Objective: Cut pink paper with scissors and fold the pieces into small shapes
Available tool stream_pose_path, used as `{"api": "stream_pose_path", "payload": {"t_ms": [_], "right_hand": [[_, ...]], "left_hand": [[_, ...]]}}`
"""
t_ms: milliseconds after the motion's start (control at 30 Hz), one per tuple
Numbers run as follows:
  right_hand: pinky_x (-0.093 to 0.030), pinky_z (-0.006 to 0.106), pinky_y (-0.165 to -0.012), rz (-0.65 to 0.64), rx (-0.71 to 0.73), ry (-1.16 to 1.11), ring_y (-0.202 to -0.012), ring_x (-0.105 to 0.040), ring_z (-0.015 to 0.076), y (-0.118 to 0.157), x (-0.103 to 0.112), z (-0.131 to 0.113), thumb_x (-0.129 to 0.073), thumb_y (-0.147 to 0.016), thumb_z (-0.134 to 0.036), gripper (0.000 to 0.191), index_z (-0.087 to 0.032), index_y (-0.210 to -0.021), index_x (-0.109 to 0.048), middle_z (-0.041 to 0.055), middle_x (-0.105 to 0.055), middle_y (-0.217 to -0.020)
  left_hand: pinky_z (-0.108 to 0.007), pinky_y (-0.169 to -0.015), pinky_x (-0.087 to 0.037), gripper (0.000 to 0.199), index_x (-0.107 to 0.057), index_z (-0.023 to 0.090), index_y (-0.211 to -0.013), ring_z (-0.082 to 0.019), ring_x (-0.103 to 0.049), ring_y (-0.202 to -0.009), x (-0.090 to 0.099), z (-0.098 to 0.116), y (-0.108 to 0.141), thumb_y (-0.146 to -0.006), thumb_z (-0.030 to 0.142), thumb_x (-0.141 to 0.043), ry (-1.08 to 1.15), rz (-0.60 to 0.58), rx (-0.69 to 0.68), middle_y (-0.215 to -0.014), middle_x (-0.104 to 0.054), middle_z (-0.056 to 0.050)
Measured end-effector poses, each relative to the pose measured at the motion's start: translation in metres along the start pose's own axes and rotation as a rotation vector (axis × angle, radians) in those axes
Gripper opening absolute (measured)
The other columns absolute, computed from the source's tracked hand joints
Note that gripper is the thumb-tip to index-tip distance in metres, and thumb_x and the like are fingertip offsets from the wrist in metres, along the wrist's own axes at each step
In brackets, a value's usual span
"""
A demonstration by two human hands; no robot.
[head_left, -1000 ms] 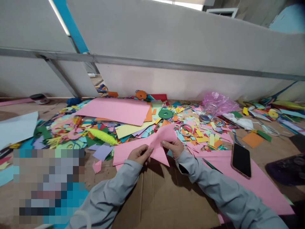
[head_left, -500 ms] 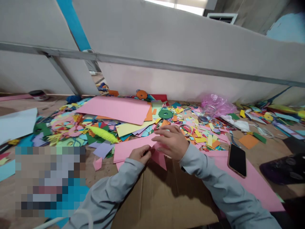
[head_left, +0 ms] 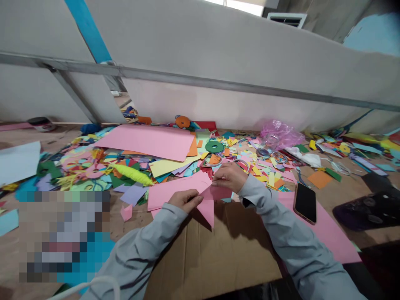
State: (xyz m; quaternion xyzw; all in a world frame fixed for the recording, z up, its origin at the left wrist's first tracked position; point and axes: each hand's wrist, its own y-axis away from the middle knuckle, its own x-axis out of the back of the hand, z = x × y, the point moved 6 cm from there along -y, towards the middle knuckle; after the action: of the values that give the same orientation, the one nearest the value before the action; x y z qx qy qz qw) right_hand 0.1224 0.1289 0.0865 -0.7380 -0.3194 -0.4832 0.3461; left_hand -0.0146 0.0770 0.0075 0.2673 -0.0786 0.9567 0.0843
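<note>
Pink paper (head_left: 175, 188) lies over the far edge of a brown cardboard sheet (head_left: 215, 258). My left hand (head_left: 185, 201) is closed on it at the near side, thumb on top. My right hand (head_left: 230, 176) pinches another part of the pink paper between thumb and fingers, a little higher and to the right. Between my hands a pointed pink flap (head_left: 208, 211) hangs down over the cardboard. Whether this is one sheet or several layers I cannot tell. A small pink scrap (head_left: 126, 213) sits left of my left hand.
Colourful paper scraps (head_left: 278, 166) cover the table's far side. A large pink sheet (head_left: 146, 141), yellow-green yarn (head_left: 133, 174) and tape rolls (head_left: 241, 166) lie among them. A phone (head_left: 305, 203) rests on pink paper at right, beside a dark purple object (head_left: 364, 211). A white partition (head_left: 200, 96) stands behind.
My right hand has come down from spread fingers to a pinch on the pink paper, drawing part of it to the right. The left hand keeps its hold. The view has shifted slightly.
</note>
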Motion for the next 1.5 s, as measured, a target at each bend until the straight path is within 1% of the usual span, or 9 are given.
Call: {"api": "stream_pose_path", "payload": {"t_ms": [133,333,500,633,733,867,1167,1367,1500], "right_hand": [[-0.035,0.025,-0.065,0.107,-0.067,-0.182,-0.066,-0.053,0.013,0.005,0.014,0.021,-0.062,-0.081,-0.03,0.018,-0.016,-0.07,-0.066,0.0021,-0.064,-0.067],[-0.045,0.025,-0.062,0.574,-0.393,-0.779,-0.065,-0.056,0.0117,0.032,0.025,0.053,-0.058,-0.079,-0.047,0.031,-0.017,-0.083,-0.056,0.0011,-0.06,-0.077],[-0.038,0.021,-0.042,0.262,-0.605,-1.113,-0.042,-0.051,0.0091,0.032,-0.034,0.031,-0.066,-0.066,-0.056,0.044,-0.014,-0.074,-0.056,0.0002,-0.06,-0.06],[-0.044,0.023,-0.055,0.281,-0.547,-1.29,-0.055,-0.055,0.0104,0.023,-0.06,0.005,-0.076,-0.057,-0.048,0.041,-0.013,-0.076,-0.063,0.0003,-0.063,-0.066],[-0.044,0.026,-0.064,0.395,-0.551,-1.333,-0.063,-0.056,0.0124,0.023,-0.063,0.006,-0.078,-0.055,-0.042,0.036,-0.013,-0.074,-0.067,0.0014,-0.066,-0.071],[-0.04,0.024,-0.057,0.467,-0.582,-1.3,-0.057,-0.051,0.0111,0.029,-0.06,0.018,-0.077,-0.056,-0.042,0.031,-0.013,-0.064,-0.067,0.0,-0.062,-0.062],[-0.039,0.024,-0.053,0.468,-0.555,-1.259,-0.054,-0.048,0.0104,0.034,-0.059,0.019,-0.075,-0.059,-0.045,0.033,-0.013,-0.061,-0.066,-0.0014,-0.057,-0.056],[-0.046,0.03,-0.071,0.408,-0.476,-1.355,-0.073,-0.06,0.0165,0.031,-0.068,0.013,-0.077,-0.059,-0.038,0.034,-0.015,-0.083,-0.069,0.0035,-0.068,-0.079],[-0.046,0.034,-0.077,0.429,-0.443,-1.391,-0.076,-0.062,0.0189,0.03,-0.068,0.02,-0.08,-0.054,-0.037,0.037,-0.016,-0.082,-0.069,0.0038,-0.069,-0.079]], "left_hand": [[-0.021,-0.043,-0.025,0.037,-0.045,0.019,-0.055,-0.009,-0.035,-0.043,0.0,-0.004,0.001,-0.075,0.05,-0.052,0.209,-0.018,0.133,-0.043,-0.038,0.007],[-0.018,-0.034,-0.024,0.037,-0.048,0.019,-0.058,-0.006,-0.035,-0.031,0.006,-0.009,0.002,-0.072,0.052,-0.057,0.458,0.155,0.291,-0.037,-0.048,0.007],[-0.017,-0.033,-0.026,0.038,-0.055,0.017,-0.062,-0.006,-0.038,-0.03,0.009,-0.007,0.001,-0.068,0.054,-0.061,0.508,0.282,0.28,-0.04,-0.055,0.005],[-0.017,-0.034,-0.03,0.039,-0.057,0.017,-0.063,-0.006,-0.04,-0.032,0.002,-0.003,0.004,-0.067,0.055,-0.063,0.502,0.226,0.303,-0.044,-0.059,0.003],[-0.016,-0.034,-0.03,0.04,-0.056,0.017,-0.061,-0.006,-0.041,-0.032,-0.001,-0.001,0.004,-0.069,0.055,-0.06,0.502,0.18,0.283,-0.045,-0.059,0.003],[-0.016,-0.034,-0.029,0.039,-0.053,0.017,-0.061,-0.006,-0.04,-0.033,0.0,-0.001,0.0,-0.072,0.054,-0.058,0.534,0.187,0.175,-0.043,-0.054,0.004],[-0.017,-0.04,-0.032,0.036,-0.053,0.018,-0.068,-0.007,-0.044,-0.04,-0.008,-0.006,0.0,-0.074,0.053,-0.057,0.581,0.099,0.195,-0.05,-0.059,0.004],[-0.019,-0.046,-0.035,0.033,-0.056,0.016,-0.062,-0.008,-0.047,-0.045,-0.004,-0.003,0.0,-0.073,0.046,-0.062,0.437,0.127,0.084,-0.049,-0.057,0.003],[-0.02,-0.048,-0.039,0.028,-0.06,0.016,-0.067,-0.01,-0.05,-0.047,-0.003,-0.007,0.002,-0.069,0.043,-0.066,0.498,0.15,0.169,-0.05,-0.058,0.003]]}}
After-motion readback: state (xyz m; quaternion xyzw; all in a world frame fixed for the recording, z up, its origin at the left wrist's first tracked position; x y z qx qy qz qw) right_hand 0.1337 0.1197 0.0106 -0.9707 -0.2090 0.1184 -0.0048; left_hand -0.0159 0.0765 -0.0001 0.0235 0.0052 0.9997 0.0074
